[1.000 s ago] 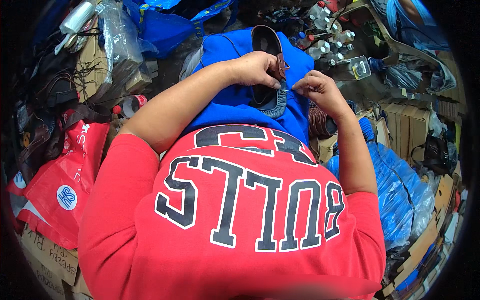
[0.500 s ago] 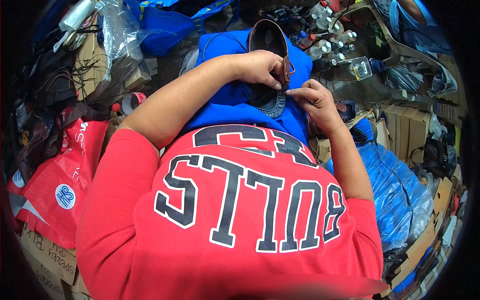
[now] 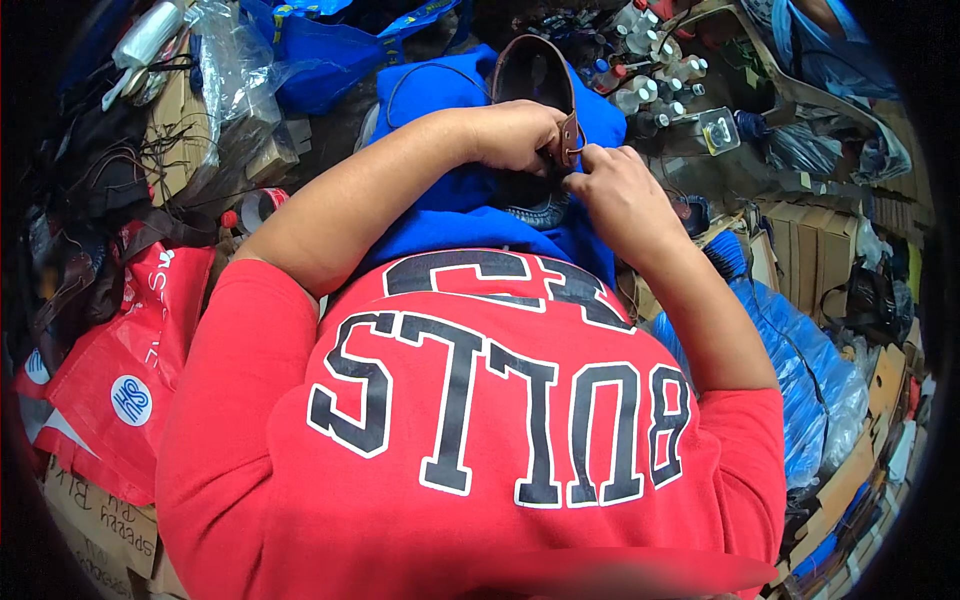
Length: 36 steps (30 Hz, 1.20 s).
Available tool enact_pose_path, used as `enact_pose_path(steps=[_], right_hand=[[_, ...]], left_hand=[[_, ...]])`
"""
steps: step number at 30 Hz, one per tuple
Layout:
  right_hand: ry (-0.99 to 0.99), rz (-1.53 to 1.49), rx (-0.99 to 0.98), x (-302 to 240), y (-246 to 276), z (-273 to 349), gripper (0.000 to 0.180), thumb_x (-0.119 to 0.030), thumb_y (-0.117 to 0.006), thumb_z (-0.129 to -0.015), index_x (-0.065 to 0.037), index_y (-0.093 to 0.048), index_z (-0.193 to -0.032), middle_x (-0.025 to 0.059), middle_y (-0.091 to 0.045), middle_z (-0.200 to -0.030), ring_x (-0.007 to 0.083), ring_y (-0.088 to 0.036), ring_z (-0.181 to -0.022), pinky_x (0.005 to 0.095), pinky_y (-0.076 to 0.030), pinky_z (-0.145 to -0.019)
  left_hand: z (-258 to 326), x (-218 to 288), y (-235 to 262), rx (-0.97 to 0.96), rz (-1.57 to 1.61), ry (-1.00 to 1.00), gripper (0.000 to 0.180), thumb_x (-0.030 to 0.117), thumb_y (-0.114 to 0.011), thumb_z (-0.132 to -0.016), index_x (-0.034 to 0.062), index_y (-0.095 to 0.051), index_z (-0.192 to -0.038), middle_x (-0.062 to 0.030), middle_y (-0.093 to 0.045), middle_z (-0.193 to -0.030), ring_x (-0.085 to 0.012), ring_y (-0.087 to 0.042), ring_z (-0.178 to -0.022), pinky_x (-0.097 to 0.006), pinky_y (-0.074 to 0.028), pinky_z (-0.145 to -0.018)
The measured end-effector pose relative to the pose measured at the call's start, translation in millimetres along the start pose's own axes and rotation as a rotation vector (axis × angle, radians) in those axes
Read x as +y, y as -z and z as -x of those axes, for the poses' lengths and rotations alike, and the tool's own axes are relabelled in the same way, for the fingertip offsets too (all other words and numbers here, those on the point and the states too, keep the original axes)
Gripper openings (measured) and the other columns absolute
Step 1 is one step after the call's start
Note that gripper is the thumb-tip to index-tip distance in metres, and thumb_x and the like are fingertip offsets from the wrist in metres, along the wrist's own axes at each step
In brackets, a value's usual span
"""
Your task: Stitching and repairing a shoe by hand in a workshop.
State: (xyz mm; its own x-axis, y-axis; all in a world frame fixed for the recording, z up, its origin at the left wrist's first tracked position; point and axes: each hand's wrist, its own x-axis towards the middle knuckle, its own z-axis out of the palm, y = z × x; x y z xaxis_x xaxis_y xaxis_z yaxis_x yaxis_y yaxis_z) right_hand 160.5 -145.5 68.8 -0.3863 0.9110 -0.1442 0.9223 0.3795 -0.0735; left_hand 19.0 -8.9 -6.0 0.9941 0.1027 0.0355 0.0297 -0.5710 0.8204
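Note:
A brown leather lace-up shoe (image 3: 537,75) lies over the blue cloth (image 3: 455,90) on my lap, its heel opening toward the far side and its dark gathered toe toward me. My left hand (image 3: 515,137) is closed on the shoe's side by the brown eyelet flap (image 3: 569,140), from which a thin lace loops out. Close against that flap is my right hand (image 3: 622,190), its fingertips pinched together at the shoe's right edge. What those fingertips hold is too small to make out. A thin dark cord (image 3: 425,68) curves over the cloth left of the shoe.
Several small capped bottles (image 3: 655,85) stand at the far right. A blue plastic bundle (image 3: 775,370) and cardboard (image 3: 810,240) lie on the right. To the left are a red bag (image 3: 125,370), clear plastic wrap (image 3: 235,80) and a red-capped bottle (image 3: 258,208).
My right hand has moved in over the shoe's edge, its back now turned up, and its forearm has swung slightly outward. My left hand keeps its hold, and the shoe has shifted slightly.

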Motion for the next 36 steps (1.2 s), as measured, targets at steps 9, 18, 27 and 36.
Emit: enact_pose_path(steps=[9,18,27,36], right_hand=[[-0.272,-0.673,0.138,13,-39,-8,0.009,-0.014,-0.067,-0.078,-0.011,-0.066,-0.086,0.0137,-0.06,-0.082,0.0311,-0.06,-0.076,0.0384,-0.048,-0.068],[-0.418,-1.982,0.389,62,-46,63,0.02,-0.022,-0.058,-0.09,-0.004,-0.063,-0.097,-0.0052,-0.047,-0.067,0.0077,-0.041,-0.061,0.026,-0.04,-0.068],[0.052,-2.116,0.475,87,-39,113,0.06,-0.044,-0.057,-0.089,-0.028,-0.034,-0.142,-0.0068,-0.036,-0.062,0.0078,-0.035,-0.062,0.038,-0.036,-0.09],[-0.771,-1.316,0.008,64,-55,97,0.037,-0.029,-0.057,-0.091,-0.002,-0.062,-0.115,-0.0021,-0.062,-0.094,0.0072,-0.05,-0.081,0.0266,-0.041,-0.074]], left_hand=[[20,10,0,0.32,-0.297,0.112,0.032,0.012,-0.077,-0.062,0.0061,-0.066,-0.092,-0.0112,-0.059,-0.098,-0.0307,-0.061,-0.082,-0.038,-0.05,-0.074],[96,36,-8,0.289,-0.36,0.068,0.014,0.01,-0.07,-0.072,0.0069,-0.062,-0.083,-0.009,-0.06,-0.103,-0.0288,-0.061,-0.084,-0.037,-0.048,-0.07],[125,29,41,0.563,-0.248,0.603,0.007,0.005,-0.059,-0.086,-0.0011,-0.061,-0.089,-0.0029,-0.062,-0.08,-0.0086,-0.055,-0.078,-0.023,-0.045,-0.075],[65,38,20,0.759,1.379,-0.241,0.039,0.036,-0.035,-0.1,0.006,-0.059,-0.09,-0.006,-0.06,-0.083,-0.0183,-0.057,-0.082,-0.035,-0.042,-0.092]])
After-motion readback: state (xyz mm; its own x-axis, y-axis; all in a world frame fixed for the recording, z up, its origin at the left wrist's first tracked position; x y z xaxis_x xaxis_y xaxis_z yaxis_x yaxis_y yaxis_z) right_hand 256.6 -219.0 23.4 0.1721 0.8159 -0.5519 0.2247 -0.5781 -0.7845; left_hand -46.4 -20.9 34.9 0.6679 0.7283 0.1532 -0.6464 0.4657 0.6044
